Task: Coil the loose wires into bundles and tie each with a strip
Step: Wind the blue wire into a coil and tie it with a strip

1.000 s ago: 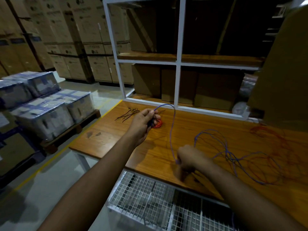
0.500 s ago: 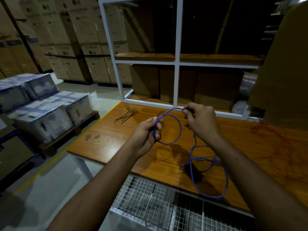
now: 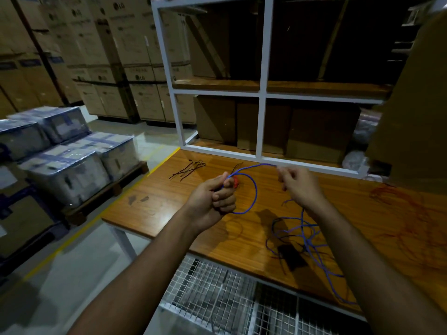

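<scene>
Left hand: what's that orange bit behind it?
Behind the left hand, an orange-red patch peeks out past the fingers on the table. The hand and blue wire cover most of it, so I cannot tell what it is.

Bare wooden table [image 3: 154, 206] at left, white shelf frame [image 3: 262, 131] blocking behind (red wire tangle [image 3: 406, 228] right)

A thin blue plastic-coated wire [image 3: 254, 194] forms one raised loop at the centre, its top strand arching toward 1 o'clock. The rest trails down in a loose tangle on the wooden bench [image 3: 154, 206] toward 5 o'clock. A small red coiled bundle [image 3: 235, 182] shows just behind the loop. Thin dark tie strips [image 3: 187, 168] lie scattered flat at 11 o'clock. Loose red wire [image 3: 408, 228] sprawls at 3 o'clock.
</scene>
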{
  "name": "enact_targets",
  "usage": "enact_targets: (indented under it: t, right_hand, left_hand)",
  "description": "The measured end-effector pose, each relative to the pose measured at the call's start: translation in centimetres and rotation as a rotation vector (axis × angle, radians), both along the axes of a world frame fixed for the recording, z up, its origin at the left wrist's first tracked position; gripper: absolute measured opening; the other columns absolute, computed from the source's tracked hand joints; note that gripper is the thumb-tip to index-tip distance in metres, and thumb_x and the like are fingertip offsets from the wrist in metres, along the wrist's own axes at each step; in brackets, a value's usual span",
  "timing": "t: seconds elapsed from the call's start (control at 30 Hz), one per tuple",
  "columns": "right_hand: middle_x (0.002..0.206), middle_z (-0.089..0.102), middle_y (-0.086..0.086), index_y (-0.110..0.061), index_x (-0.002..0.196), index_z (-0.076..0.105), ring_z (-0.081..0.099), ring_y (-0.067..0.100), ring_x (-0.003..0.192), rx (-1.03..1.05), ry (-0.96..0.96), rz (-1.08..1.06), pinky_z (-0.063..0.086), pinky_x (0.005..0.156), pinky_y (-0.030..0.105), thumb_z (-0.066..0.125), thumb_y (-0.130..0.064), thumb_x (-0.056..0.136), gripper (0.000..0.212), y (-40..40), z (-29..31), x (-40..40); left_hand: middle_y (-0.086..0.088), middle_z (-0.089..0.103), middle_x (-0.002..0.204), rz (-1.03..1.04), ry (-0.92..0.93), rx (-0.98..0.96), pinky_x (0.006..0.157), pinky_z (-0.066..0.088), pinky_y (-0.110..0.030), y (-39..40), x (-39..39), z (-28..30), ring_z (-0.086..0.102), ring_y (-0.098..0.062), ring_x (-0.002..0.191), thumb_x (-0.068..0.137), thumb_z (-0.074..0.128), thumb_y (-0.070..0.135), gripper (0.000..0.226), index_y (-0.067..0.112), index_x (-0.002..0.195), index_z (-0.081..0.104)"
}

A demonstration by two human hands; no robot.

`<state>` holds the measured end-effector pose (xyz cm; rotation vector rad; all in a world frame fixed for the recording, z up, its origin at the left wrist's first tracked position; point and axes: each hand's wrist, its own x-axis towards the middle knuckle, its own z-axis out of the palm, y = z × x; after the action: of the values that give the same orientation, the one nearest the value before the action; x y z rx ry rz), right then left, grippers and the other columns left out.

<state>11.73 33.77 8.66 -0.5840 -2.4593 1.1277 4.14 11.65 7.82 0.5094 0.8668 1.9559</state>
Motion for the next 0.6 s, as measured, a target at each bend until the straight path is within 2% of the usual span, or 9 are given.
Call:
enact_targets:
  t: [0.07, 0.13, 0.23, 0.27, 0.33, 0.4, 0.43, 0.5, 0.6]
  right_hand:
    - [0.084, 0.061, 0.004, -0.017, 0.095, 0.066, 0.048, 0.012, 0.068, -0.235, -0.148, 0.245, 0.037, 0.059, 0.024, 0.045, -0.019, 0.105, 0.024, 0.4, -1.0, 0.7]
    - [0.085, 0.060, 0.004, -0.010, 0.105, 0.066, 0.047, 0.010, 0.066, -0.446, -0.208, 0.351, 0.040, 0.058, 0.021, 0.047, -0.002, 0.101, 0.021, 0.6, -2.0, 1.5]
    - [0.081, 0.062, 0.012, 0.000, 0.103, 0.061, 0.066, 0.012, 0.056, -0.614, -0.193, 0.151, 0.057, 0.053, 0.028, 0.052, -0.001, 0.100, 0.009, -0.3, -3.6, 2.3]
    - [0.077, 0.064, 0.014, 0.000, 0.101, 0.060, 0.067, 0.013, 0.051, -0.534, -0.192, 0.049, 0.058, 0.051, 0.030, 0.054, -0.006, 0.100, 0.008, -0.9, -4.0, 2.3]
    - [0.075, 0.068, 0.012, -0.008, 0.099, 0.064, 0.069, 0.016, 0.054, -0.096, -0.304, -0.036, 0.056, 0.048, 0.029, 0.054, -0.018, 0.102, 0.014, -2.8, -3.4, 2.7]
    - [0.094, 0.069, 0.011, -0.013, 0.106, 0.065, 0.071, 0.023, 0.082, 0.444, -0.488, 0.036, 0.049, 0.060, 0.028, 0.051, -0.023, 0.102, 0.018, -5.4, -1.6, 3.5]
    - [0.105, 0.067, 0.011, -0.011, 0.111, 0.064, 0.068, 0.027, 0.096, 0.598, -0.545, 0.130, 0.046, 0.066, 0.031, 0.050, -0.018, 0.101, 0.019, -6.7, -0.7, 3.9]
    - [0.114, 0.064, 0.012, -0.008, 0.116, 0.062, 0.063, 0.030, 0.107, 0.776, -0.619, 0.362, 0.048, 0.075, 0.035, 0.046, -0.004, 0.097, 0.026, -8.7, 0.6, 4.5]
    - [0.111, 0.064, 0.009, -0.013, 0.117, 0.061, 0.057, 0.031, 0.110, 1.030, -0.414, 0.485, 0.047, 0.084, 0.041, 0.045, 0.002, 0.093, 0.032, -9.9, 2.7, 5.6]
  left_hand:
    - [0.008, 0.035, 0.044, 0.049, -0.095, 0.055, 0.043, 0.021, -0.019, -0.3, -0.4, 0.4, 0.031, -0.005, 0.038, 0.104, 0.035, 0.031, 0.040, 0.015, 0.073, 0.053]
    - [0.008, 0.034, 0.043, 0.115, -0.153, 0.097, 0.042, 0.021, -0.019, -0.7, -1.0, 1.1, 0.031, -0.005, 0.036, 0.105, 0.034, 0.033, 0.042, 0.015, 0.072, 0.051]
    - [0.007, 0.033, 0.042, 0.196, -0.152, 0.093, 0.039, 0.023, -0.018, -1.0, -1.5, 1.9, 0.030, -0.005, 0.035, 0.107, 0.032, 0.036, 0.043, 0.016, 0.073, 0.048]
    - [0.007, 0.033, 0.042, 0.212, -0.143, 0.081, 0.038, 0.024, -0.018, -1.0, -1.5, 2.1, 0.030, -0.005, 0.035, 0.107, 0.032, 0.036, 0.042, 0.017, 0.074, 0.047]
    - [0.006, 0.034, 0.044, 0.248, -0.120, 0.054, 0.037, 0.025, -0.019, -0.4, -1.2, 2.3, 0.031, -0.005, 0.035, 0.107, 0.034, 0.037, 0.040, 0.017, 0.076, 0.047]
    - [0.007, 0.034, 0.045, 0.302, -0.086, 0.031, 0.038, 0.027, -0.019, 0.5, -0.9, 2.5, 0.032, -0.006, 0.036, 0.107, 0.035, 0.036, 0.038, 0.016, 0.077, 0.048]
    - [0.007, 0.035, 0.046, 0.333, -0.064, 0.016, 0.038, 0.028, -0.019, 0.9, -0.8, 2.6, 0.032, -0.006, 0.037, 0.107, 0.035, 0.035, 0.038, 0.016, 0.077, 0.048]
    - [0.007, 0.035, 0.048, 0.402, -0.005, -0.029, 0.040, 0.028, -0.020, 1.5, -0.7, 2.8, 0.032, -0.006, 0.038, 0.107, 0.035, 0.035, 0.037, 0.016, 0.077, 0.048]
    - [0.006, 0.037, 0.050, 0.479, 0.075, -0.095, 0.042, 0.032, -0.022, 1.6, -0.9, 2.7, 0.035, -0.007, 0.040, 0.107, 0.036, 0.035, 0.036, 0.016, 0.079, 0.047]
